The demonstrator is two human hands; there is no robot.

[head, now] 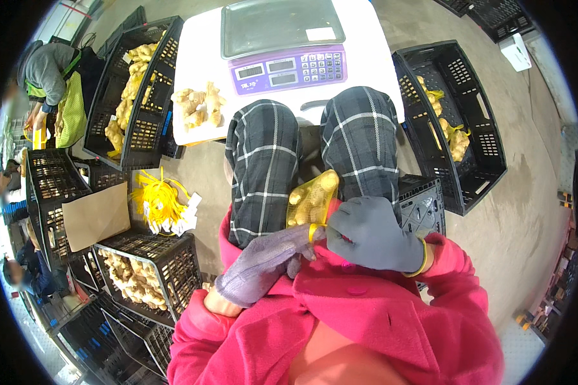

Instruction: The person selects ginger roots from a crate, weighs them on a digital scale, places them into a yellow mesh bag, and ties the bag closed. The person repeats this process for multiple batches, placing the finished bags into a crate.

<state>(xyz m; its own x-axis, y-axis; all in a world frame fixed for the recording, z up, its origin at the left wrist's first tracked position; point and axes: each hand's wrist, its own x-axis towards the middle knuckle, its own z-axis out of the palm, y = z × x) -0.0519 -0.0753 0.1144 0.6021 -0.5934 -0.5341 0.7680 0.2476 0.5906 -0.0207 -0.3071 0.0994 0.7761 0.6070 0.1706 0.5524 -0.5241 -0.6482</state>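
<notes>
A yellow mesh bag of ginger (313, 199) rests in my lap between my knees, its neck towards me. My left hand (274, 260), in a greyish-purple glove, grips the bag's neck, with a yellow band beside the fingertips. Right against that neck is my right hand (373, 233) in a grey glove, its fingers curled; what lies inside them is hidden. Beyond my knees stands a purple digital scale (286, 70) with a bare dark pan (284, 26). Loose ginger pieces (197, 106) lie on the white table (197, 48), and a dark curved handle (314, 104) shows near its edge.
Black crates hold bagged ginger at the left (142, 125) and right (479, 178). Yellow mesh bags with white tags (161, 202) hang in a bunch beside cardboard (96, 216). Loose ginger (132, 276) fills a lower-left crate. Other people (53, 72) are at the far left.
</notes>
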